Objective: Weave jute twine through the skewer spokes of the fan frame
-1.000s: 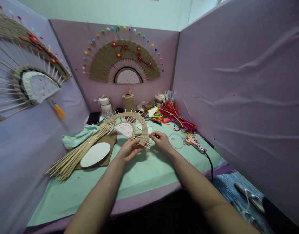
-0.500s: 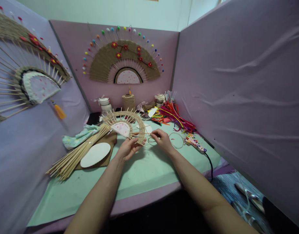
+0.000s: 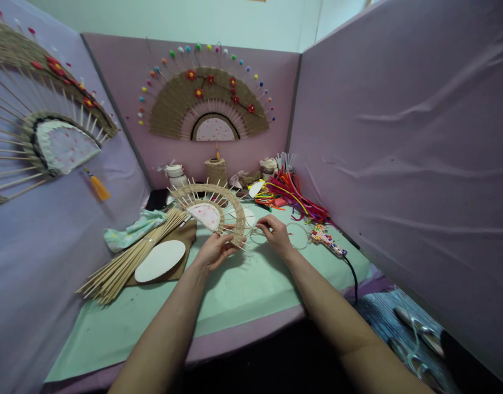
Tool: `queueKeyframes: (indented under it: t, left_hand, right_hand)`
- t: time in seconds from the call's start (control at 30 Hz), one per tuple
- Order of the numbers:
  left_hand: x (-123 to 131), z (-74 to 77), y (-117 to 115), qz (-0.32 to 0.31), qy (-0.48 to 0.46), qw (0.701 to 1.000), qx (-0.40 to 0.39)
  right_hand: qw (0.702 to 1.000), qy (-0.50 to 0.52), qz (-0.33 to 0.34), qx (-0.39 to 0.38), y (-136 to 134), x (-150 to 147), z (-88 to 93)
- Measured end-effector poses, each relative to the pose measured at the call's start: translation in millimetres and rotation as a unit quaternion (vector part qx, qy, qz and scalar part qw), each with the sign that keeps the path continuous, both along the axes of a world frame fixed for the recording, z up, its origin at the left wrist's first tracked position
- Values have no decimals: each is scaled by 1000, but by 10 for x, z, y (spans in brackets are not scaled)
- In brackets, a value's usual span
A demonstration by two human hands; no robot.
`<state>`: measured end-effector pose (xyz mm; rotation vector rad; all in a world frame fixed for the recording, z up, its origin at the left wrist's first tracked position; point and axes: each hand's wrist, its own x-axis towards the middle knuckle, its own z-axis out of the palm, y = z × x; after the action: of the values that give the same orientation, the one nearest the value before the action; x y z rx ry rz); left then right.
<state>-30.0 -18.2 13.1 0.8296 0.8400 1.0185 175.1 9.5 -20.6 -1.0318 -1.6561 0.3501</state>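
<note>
My left hand (image 3: 214,251) grips the lower right end of a half-round fan (image 3: 238,216) made of thin sticks with twine woven through them. A pale half-disc with pink spots (image 3: 206,215) forms the fan's centre, and stick tips poke out past the woven band. Just right of the fan, my right hand (image 3: 274,234) is closed in a pinch on a thin twine that runs toward the fan's edge. More of the twine lies in a loose loop (image 3: 298,236) on the table beside that hand.
A bundle of sticks (image 3: 132,257) and a white oval card (image 3: 160,261) lie at left on brown board. Colourful pipe cleaners (image 3: 296,194), a spotted glue gun (image 3: 328,242) with a black cord, and a twine spool (image 3: 216,172) stand around. A finished fan (image 3: 210,101) hangs behind.
My right hand has moved slightly right, away from the fan's edge. The fan has tilted and shifted very little in my left hand.
</note>
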Motion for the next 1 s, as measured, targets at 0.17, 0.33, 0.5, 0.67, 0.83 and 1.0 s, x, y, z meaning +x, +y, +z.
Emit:
queueKeyframes:
  t: [0.17, 0.33, 0.5, 0.67, 0.83, 1.0]
  left_hand:
    - [3, -2, -25, -19, -22, 1000, -7]
    - [30, 8, -53, -35, -15, 999, -5]
    - [40, -24, -36, -12, -37, 999, -5]
    - [17, -41, -12, -32, -66, 997, -37]
    - [12, -40, -11, -27, -76, 995, -52]
    - [16, -27, -24, -32, -89, 994, -51]
  right_hand:
    - [999, 8, -27, -37, -7, -9, -16]
    - [997, 14, -15, -69, -22, -56, -30]
    - [996, 24, 8, -83, -58, -104, -7]
    - [995, 32, 45, -87, -71, -113, -1]
    - [994, 33, 62, -81, -76, -121, 5]
    - [996, 12, 76, -53, -60, -114, -7]
